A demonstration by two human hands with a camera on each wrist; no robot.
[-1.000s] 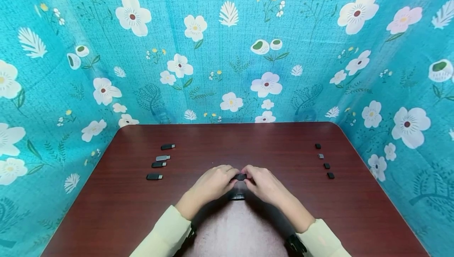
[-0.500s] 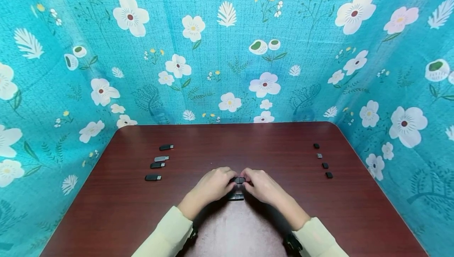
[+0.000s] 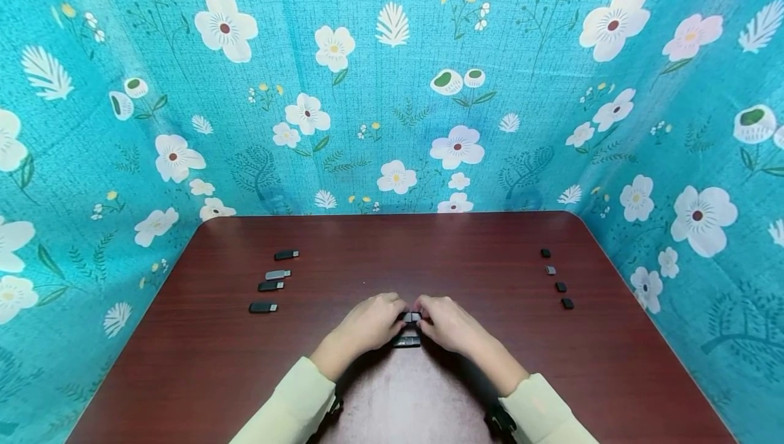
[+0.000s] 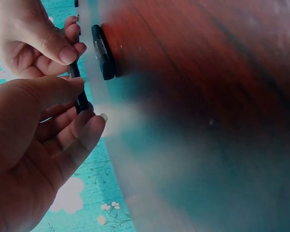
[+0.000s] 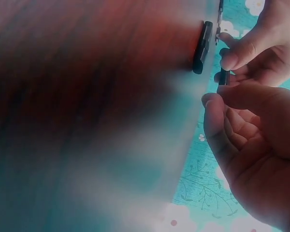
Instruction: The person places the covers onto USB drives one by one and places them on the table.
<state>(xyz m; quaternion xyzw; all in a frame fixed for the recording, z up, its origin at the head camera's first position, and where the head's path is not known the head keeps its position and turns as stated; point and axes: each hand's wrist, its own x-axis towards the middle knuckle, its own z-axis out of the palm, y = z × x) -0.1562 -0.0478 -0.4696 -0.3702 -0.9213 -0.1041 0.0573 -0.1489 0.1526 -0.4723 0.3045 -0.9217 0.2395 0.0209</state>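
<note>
Between the two hands a dark USB flash drive [image 3: 412,317] is held level above the table, a seam showing near its middle. My left hand [image 3: 370,321] pinches its left part between thumb and fingers. The right hand [image 3: 451,325] pinches the right end, which looks like the cap; fingers hide much of it. In the left wrist view the drive [image 4: 80,96] shows as a thin dark bar between both hands' fingertips. A second dark flash drive [image 3: 407,342] lies on the table just nearer to me, also visible in the right wrist view [image 5: 203,48].
On the left of the reddish-brown table [image 3: 478,246] lie several uncapped flash drives, among them a grey one [image 3: 278,274] and a black one [image 3: 263,308]. Several small caps, one of them black [image 3: 567,304], form a column on the right. A flowered blue cloth [image 3: 392,90] surrounds the table.
Both hands have come slightly nearer to me with the drive. More of its upper face and its seam now show between the fingers. The pieces at the sides have stayed put.
</note>
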